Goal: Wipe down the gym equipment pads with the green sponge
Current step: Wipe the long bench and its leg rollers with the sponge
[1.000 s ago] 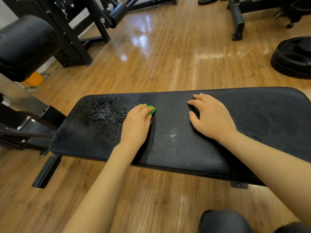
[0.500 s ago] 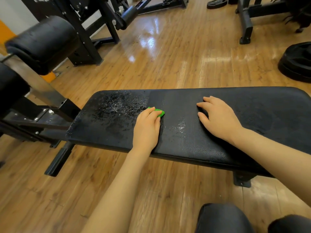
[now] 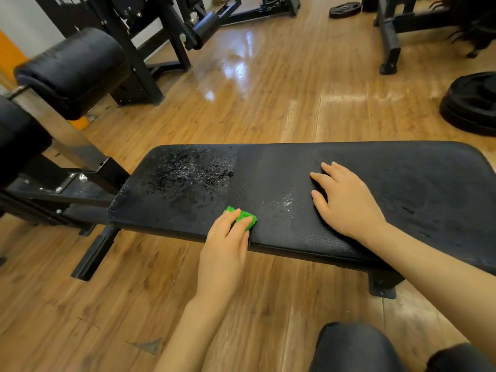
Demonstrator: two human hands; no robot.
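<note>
Our left hand [image 3: 225, 237] pinches the soft, light sponge [image 3: 243, 218] on the wet pad [image 3: 402, 189]; right hand [image 3: 346, 200] lies open.

Bench pad [image 3: 375, 183]: black, fine pebbled grain, speckled with glistening pale droplets toward its left end. Sponge [image 3: 245, 217]: bright green. Floor [image 3: 268, 103]: honey-brown wood planks with glossy white reflections. Roller pads [image 3: 72, 68] and frame [image 3: 112, 33]: black.

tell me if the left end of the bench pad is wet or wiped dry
Wet: the bench pad shows glistening droplets across its left end, beyond the green sponge under the left hand.
</note>
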